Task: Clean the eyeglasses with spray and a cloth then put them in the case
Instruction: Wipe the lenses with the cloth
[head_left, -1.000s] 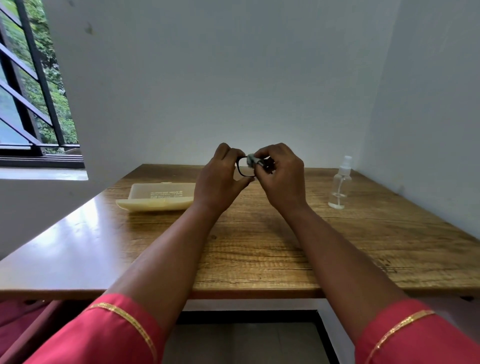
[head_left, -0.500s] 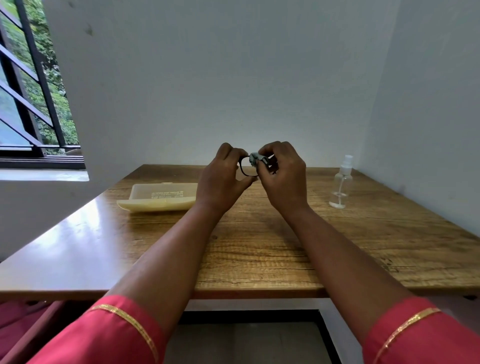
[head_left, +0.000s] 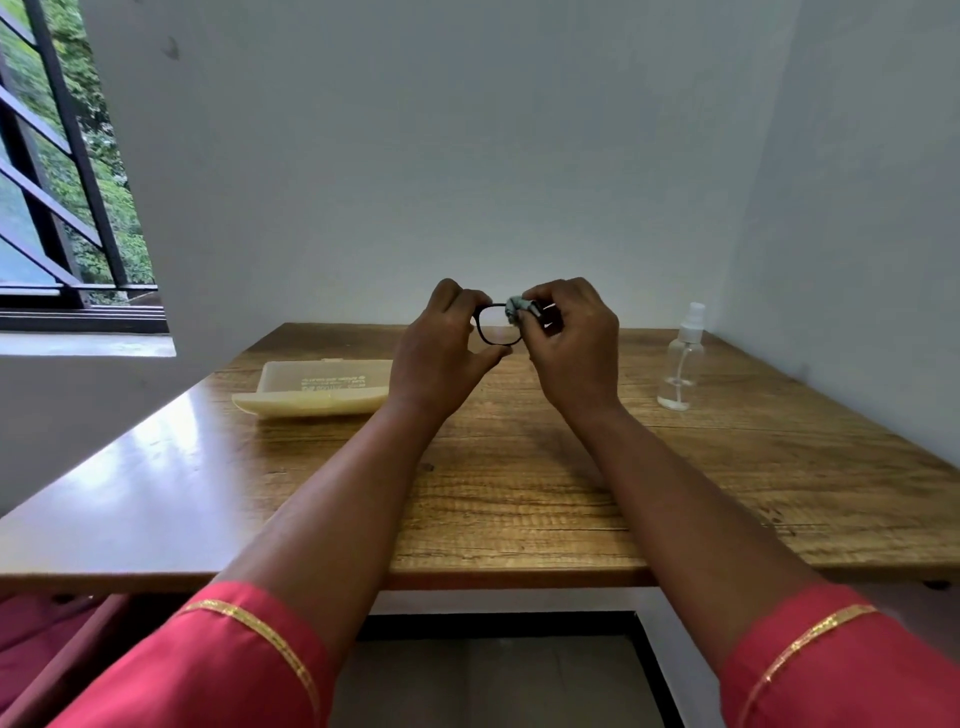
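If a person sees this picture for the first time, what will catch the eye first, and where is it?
First, the two hands raised above the middle of the wooden table: the left hand holds the black eyeglasses by one end, and the right hand pinches a small grey cloth against them. Next, the open cream case lying on the left, and the clear spray bottle standing on the right.

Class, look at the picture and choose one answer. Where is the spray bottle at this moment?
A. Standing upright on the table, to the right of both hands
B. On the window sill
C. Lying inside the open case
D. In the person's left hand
A: the spray bottle stands upright on the table, untouched, right of the right hand, which pinches the cloth against the eyeglasses held by the left hand.
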